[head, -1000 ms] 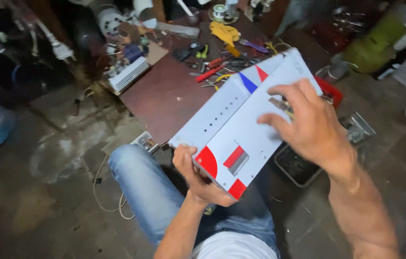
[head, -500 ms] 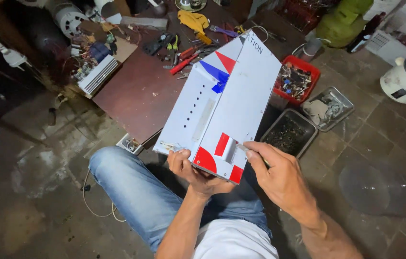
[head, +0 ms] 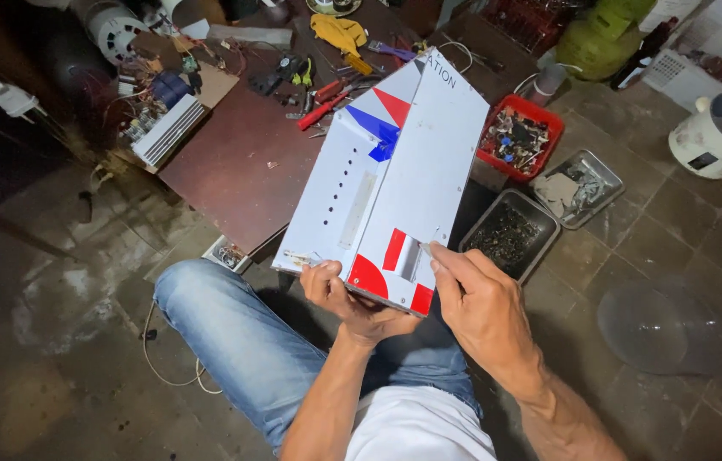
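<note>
Hands share one white casing point(head: 395, 179) mid-frame: left hand point(head: 345, 294) clamped beneath for support, right hand point(head: 476, 299) pinching its lower edge, steadying it.

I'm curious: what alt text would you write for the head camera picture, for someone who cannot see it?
A seated person in jeans holds a long white panel with red and blue markings, left hand under its near end, right hand at its near corner. Beyond lie a brown board strewn with tools and a red tray of small parts.
</note>
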